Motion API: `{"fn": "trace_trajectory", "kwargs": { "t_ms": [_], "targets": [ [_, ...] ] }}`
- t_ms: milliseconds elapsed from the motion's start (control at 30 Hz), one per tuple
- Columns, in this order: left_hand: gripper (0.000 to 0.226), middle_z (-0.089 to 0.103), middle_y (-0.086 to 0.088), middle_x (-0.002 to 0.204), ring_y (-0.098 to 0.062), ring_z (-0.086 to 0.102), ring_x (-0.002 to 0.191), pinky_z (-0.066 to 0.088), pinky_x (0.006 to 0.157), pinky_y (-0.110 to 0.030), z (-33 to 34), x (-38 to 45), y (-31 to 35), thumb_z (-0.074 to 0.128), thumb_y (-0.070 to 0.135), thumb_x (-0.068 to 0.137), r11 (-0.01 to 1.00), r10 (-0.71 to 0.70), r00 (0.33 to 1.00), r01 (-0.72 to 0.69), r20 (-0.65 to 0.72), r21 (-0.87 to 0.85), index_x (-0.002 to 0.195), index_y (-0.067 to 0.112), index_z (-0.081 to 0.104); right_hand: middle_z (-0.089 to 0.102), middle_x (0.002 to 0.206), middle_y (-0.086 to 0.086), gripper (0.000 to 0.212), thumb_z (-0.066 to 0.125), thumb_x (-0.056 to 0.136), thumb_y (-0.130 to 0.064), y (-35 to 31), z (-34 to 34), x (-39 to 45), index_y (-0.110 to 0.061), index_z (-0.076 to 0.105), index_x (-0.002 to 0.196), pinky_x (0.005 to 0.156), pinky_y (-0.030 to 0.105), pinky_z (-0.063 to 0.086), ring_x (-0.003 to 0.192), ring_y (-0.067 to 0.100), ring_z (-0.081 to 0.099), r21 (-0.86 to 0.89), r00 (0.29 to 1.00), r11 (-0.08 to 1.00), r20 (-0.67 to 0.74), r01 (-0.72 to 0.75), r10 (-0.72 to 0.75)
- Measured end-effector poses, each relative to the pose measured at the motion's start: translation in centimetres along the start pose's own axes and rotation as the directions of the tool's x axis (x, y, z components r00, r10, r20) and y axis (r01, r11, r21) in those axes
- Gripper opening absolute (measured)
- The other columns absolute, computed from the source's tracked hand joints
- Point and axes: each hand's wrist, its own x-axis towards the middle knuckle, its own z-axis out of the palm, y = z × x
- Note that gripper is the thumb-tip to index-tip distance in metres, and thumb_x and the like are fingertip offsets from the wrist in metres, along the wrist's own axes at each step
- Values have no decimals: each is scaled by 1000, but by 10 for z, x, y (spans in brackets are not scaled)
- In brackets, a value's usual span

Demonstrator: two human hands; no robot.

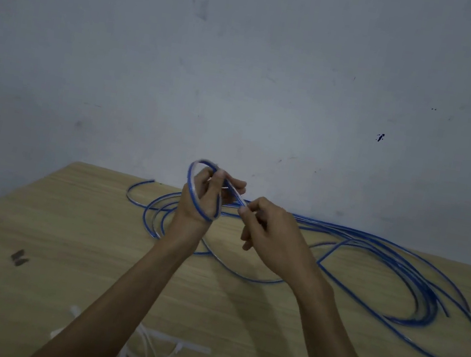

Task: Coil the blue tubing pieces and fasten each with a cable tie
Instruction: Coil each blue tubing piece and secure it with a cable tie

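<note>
My left hand [205,195] is raised above the wooden table [66,228] with a small loop of blue tubing [193,185] wound around it, its fingers closed on the loop. My right hand [269,230] pinches the same tubing just to the right of the loop. The rest of the blue tubing [399,266] lies in long loose curves over the far and right side of the table. Several white cable ties [167,348] lie near the front edge, partly hidden by my left forearm.
A small dark metal piece [19,257] lies on the left of the table. A pale wall [245,71] stands right behind the table's far edge. The table's left edge runs diagonally down to the left.
</note>
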Motion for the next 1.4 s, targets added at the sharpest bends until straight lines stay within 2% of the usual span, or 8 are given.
{"fn": "trace_trajectory", "kwargs": {
  "t_ms": [200, 333, 467, 633, 800, 967, 1133, 1400],
  "targets": [
    [23, 67, 2, 62, -12, 68, 59, 56, 58, -25, -24, 0, 12, 40, 22, 108, 987, -42, 941, -15, -337, -163, 93, 8, 51, 69, 92, -7, 26, 46, 104, -43, 22, -11, -1, -23, 63, 102, 83, 46, 54, 88, 13, 64, -226, 998, 974, 66, 6, 9],
    [15, 54, 0, 61, -9, 55, 50, 50, 58, -27, -47, 9, 14, 39, 14, 108, 978, -3, 773, -129, -635, -163, 98, 8, 48, 70, 99, -7, 31, 51, 101, -49, 24, -14, -1, -23, 65, 106, 85, 43, 56, 94, 12, 65, -267, 998, 964, 50, -12, 26],
    [14, 53, -4, 67, -12, 52, 56, 48, 61, -35, -68, 13, 9, 39, 19, 107, 981, 192, 663, -132, -724, 139, 99, 11, 48, 67, 82, -8, 38, 52, 97, -57, 22, -17, -1, -23, 69, 95, 72, 38, 56, 77, 10, 63, -320, 1000, 947, 14, -8, 14],
    [28, 58, -1, 85, -22, 53, 73, 50, 70, -51, -61, 10, 1, 36, 35, 105, 893, 350, 806, -133, -477, 430, 103, 20, 59, 60, 66, -7, 41, 54, 99, -51, 9, -12, -1, -16, 70, 85, 60, 34, 46, 62, 8, 55, -287, 997, 955, 53, 71, -58],
    [41, 62, 3, 89, 12, 53, 72, 38, 66, -21, -51, 1, 12, 32, 33, 110, 830, 262, 930, -81, -259, 552, 99, 12, 66, 57, 90, -10, 31, 57, 99, -47, 8, -16, -3, -24, 70, 114, 75, 28, 44, 85, 5, 52, -301, 988, 942, -2, 146, -154],
    [44, 41, 6, 62, -10, 35, 52, 31, 55, -31, -44, 4, 11, 30, 35, 110, 931, -35, 990, 82, -136, 356, 79, 13, 52, 55, 83, -13, 31, 58, 97, -49, 7, -23, -2, -25, 71, 112, 73, 30, 44, 79, 3, 51, -328, 984, 936, -71, 130, -161],
    [34, 40, 6, 63, -12, 36, 56, 35, 59, -31, -48, 5, 23, 40, 26, 108, 973, -189, 971, 165, 149, 163, 80, 13, 54, 59, 62, -6, 37, 64, 92, -52, 16, -31, -4, -19, 67, 74, 56, 30, 43, 61, 11, 57, -397, 994, 915, -107, -69, 29],
    [29, 58, -6, 70, -18, 50, 61, 44, 67, -30, -43, -14, 45, 53, 28, 101, 942, -198, 828, 14, 524, 334, 104, 0, 58, 69, 78, 3, 31, 68, 87, -45, 20, -34, -7, -15, 72, 80, 61, 29, 45, 74, 19, 64, -471, 985, 866, -116, -168, 128]
  ]
}}
